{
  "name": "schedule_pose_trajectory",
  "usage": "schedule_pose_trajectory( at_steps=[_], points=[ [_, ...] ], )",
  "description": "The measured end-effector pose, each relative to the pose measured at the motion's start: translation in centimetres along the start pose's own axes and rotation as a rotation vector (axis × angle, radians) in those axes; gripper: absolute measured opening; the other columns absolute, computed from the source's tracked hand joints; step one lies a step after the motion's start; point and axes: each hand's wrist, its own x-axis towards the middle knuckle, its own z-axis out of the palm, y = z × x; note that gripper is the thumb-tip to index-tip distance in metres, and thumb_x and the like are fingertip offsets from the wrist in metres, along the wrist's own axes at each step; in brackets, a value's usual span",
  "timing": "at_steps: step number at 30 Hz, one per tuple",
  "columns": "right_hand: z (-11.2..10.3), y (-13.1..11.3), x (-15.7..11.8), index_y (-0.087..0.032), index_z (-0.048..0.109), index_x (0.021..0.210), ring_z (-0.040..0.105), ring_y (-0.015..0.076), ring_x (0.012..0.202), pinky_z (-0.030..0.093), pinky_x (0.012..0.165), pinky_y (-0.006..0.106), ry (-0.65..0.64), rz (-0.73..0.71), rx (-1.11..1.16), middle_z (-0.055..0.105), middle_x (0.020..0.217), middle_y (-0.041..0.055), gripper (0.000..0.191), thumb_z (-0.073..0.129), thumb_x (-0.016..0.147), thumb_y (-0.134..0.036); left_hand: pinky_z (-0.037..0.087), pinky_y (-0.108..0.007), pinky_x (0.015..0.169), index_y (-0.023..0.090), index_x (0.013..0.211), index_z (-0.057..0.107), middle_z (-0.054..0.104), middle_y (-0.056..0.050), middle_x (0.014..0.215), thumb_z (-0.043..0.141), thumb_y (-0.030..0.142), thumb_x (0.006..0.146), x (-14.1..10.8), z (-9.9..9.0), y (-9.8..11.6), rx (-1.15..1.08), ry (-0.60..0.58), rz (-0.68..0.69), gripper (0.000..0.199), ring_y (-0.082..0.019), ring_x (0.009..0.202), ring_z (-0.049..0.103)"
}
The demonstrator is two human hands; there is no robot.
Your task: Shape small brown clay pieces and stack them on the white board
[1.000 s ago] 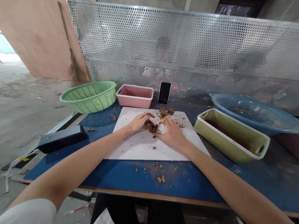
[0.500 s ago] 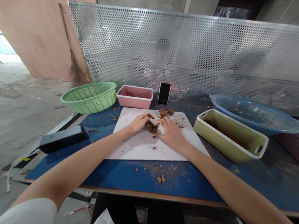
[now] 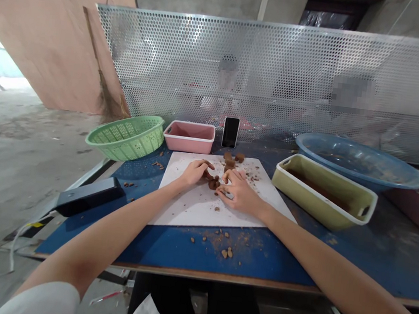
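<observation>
Worktable (image 3: 167, 253): blue top, brown edge strip along the near side, dusty with brown grit. A white board (image 3: 180, 212) lies flat on it near the middle, speckled with crumbs, thickest toward its far right.

At the board's centre, a small clump of brown, clay-like pieces (image 3: 214, 183), directly between the hands. Left hand (image 3: 194, 172) at the clump's left side, fingers curved over, tips darkened brown; whether it pinches anything, cannot tell. Right hand (image 3: 242, 192) just right of the clump, thumb and fingers parted with a gap between; contact with the clump not clear. Larger brown lumps (image 3: 228, 162) sit at the board's far edge, beyond the right hand. Loose crumbs (image 3: 227, 253) on the blue top near the front edge.

Far side, left to right: green slatted basket (image 3: 134, 151), pink bin (image 3: 188, 146), phone (image 3: 230, 132) upright with a dark screen. Right: olive bin (image 3: 301, 195), brownish inside; behind it a wide blue basin (image 3: 402, 174); another pink bin at the far right edge. Left edge: long dark box (image 3: 88, 197).

Behind the table, a perforated metal screen (image 3: 182, 67); blurred shapes show through. Grey concrete wall beyond. Left: salmon-coloured wall (image 3: 45, 30), broom (image 3: 104, 95) leaning on it, littered grey floor (image 3: 15, 153), daylight at far left.
</observation>
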Motion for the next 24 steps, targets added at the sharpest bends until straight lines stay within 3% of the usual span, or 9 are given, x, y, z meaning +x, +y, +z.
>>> schedule_pose_trajectory(
  at_steps=[8, 19, 24],
  points=[
    [0.35, 0.04, 0.26, -0.025, 0.079, 0.102, 0.052, 0.0283, 0.109, 0.036, 0.094, 0.046, -0.049, 0.015, -0.061, 0.058, 0.117, 0.0109, 0.025, 0.056, 0.109, -0.034, 0.051, -0.027, 0.066, 0.015, 0.098, 0.075, 0.074, -0.006, 0.069, 0.047, 0.028, 0.085, -0.06, -0.06, 0.08, 0.049, -0.005, 0.028, 0.034, -0.02, 0.07, 0.071],
    [0.38, 0.11, 0.16, -0.026, 0.079, 0.108, 0.053, 0.0277, 0.109, 0.036, 0.094, 0.046, -0.022, 0.025, -0.051, 0.058, 0.115, 0.0106, 0.028, 0.053, 0.11, -0.034, 0.051, -0.026, 0.064, 0.015, 0.098, 0.074, 0.074, -0.005, 0.068, 0.047, 0.027, 0.083, -0.15, -0.1, 0.16, 0.032, -0.015, 0.004, 0.033, -0.019, 0.068, 0.071],
    [0.32, 0.09, 0.11, -0.024, 0.079, 0.1, 0.053, 0.028, 0.11, 0.036, 0.096, 0.047, -0.028, 0.024, -0.036, 0.059, 0.117, 0.0103, 0.024, 0.057, 0.108, -0.032, 0.05, -0.026, 0.064, 0.015, 0.099, 0.075, 0.075, -0.006, 0.07, 0.048, 0.028, 0.084, -0.05, -0.08, 0.1, 0.054, -0.009, 0.015, 0.034, -0.02, 0.07, 0.071]
  ],
)
